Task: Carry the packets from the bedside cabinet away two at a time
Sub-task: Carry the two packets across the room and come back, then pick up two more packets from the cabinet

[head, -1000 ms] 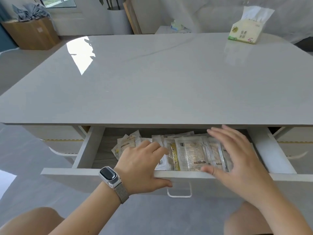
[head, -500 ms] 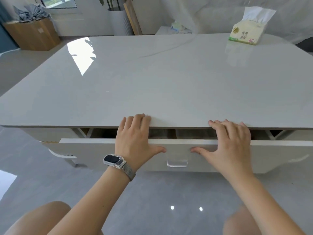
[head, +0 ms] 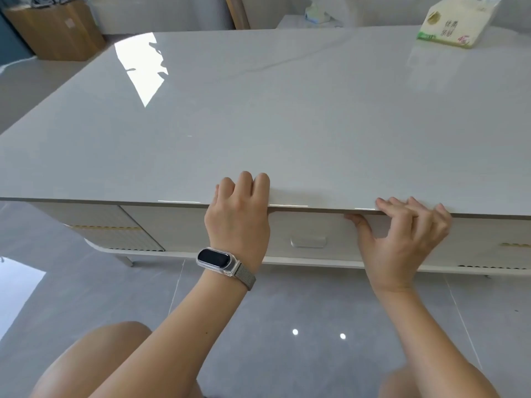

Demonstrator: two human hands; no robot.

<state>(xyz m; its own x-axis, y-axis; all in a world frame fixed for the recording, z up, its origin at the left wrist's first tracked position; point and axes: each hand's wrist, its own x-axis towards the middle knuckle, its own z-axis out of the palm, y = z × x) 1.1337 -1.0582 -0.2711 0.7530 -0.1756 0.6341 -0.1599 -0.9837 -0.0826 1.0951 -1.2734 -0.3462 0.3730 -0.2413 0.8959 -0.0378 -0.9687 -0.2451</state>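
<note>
With the drawer (head: 310, 231) flush in the cabinet, the left hand (head: 238, 216) presses its front with straight fingers; the right hand (head: 402, 234), loosely curled, holds nothing; packets are not visible, presumably inside

2 hands (head: 238, 222), 1 drawer (head: 310, 234), perhaps 1 tissue pack (head: 451, 27)

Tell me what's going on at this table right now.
A person sits at a glossy white table with its white front drawer shut. The left hand, with a black watch on a mesh band at the wrist, rests over the table's front edge. The right hand lies against the drawer front, fingers loose. Neither holds anything; no packets show. A tissue pack sits at the far right.
</note>
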